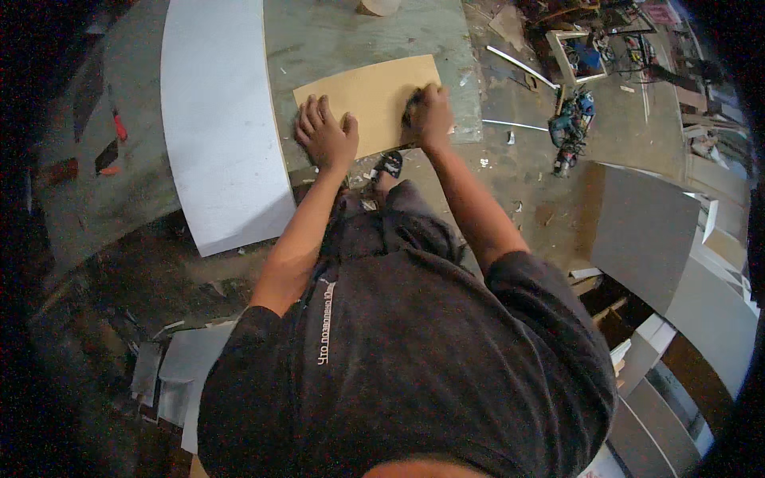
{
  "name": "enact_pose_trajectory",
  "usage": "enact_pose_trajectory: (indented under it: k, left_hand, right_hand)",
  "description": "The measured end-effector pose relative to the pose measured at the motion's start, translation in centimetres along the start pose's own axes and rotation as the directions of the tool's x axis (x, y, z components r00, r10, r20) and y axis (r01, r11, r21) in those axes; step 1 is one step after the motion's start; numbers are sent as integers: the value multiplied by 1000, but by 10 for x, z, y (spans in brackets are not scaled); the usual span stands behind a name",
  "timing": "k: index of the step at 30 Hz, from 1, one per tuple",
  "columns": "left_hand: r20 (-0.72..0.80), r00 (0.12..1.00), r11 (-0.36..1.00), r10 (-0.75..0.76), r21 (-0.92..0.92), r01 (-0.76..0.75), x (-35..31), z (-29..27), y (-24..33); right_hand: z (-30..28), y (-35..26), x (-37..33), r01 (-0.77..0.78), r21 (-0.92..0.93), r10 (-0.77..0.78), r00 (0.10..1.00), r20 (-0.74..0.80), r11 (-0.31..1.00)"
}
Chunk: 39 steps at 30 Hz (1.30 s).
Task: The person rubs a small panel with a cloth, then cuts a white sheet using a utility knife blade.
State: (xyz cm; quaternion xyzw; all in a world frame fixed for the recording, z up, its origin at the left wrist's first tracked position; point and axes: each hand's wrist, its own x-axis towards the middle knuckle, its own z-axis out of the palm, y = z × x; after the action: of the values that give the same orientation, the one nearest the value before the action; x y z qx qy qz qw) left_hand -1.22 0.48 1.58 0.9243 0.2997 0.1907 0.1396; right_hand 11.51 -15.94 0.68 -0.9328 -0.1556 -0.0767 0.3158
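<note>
A tan rectangular sheet [374, 103] lies on the worn grey-green worktable [374, 36], close to its near edge. My left hand [327, 139] rests flat on the sheet's left part, fingers spread, holding nothing. Over the right end of the sheet my right hand [433, 119] is closed round a small dark object [413, 107]. The fingers cover most of that object, so its kind cannot be made out. To the left of the sheet, a long white panel [223, 119] lies on the table and juts past the near edge.
Red-handled tools [119, 125] lie on the table's far left. A pale round object [378, 6] stands at its far side. On the floor to the right are corded power tools [567, 131], a pale frame [578, 60] and a thin white strip [522, 66]. Grey panels [645, 231] stand at the right.
</note>
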Motion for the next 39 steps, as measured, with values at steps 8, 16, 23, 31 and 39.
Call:
enact_pose_trajectory:
  k: [8, 16, 23, 31, 39]
  left_hand:
    - [62, 992, 993, 110, -55, -106, 3, 19, 0]
    - [73, 996, 996, 41, -88, -35, 6, 6, 4]
    - [105, 994, 996, 23, -89, -13, 1, 11, 1]
    - [79, 996, 983, 49, -182, -34, 10, 10, 2]
    - [43, 999, 933, 16, -359, 1, 11, -6, 2]
  right_hand:
    - [72, -70, 20, 199, -182, -170, 971, 167, 963]
    - [-42, 19, -51, 123, -10, -123, 992, 28, 992]
    - [-26, 13, -43, 145, -56, -126, 960, 251, 988]
    - [65, -49, 15, 430, 179, -465, 790, 399, 885]
    - [18, -6, 35, 395, -17, -357, 846, 396, 919]
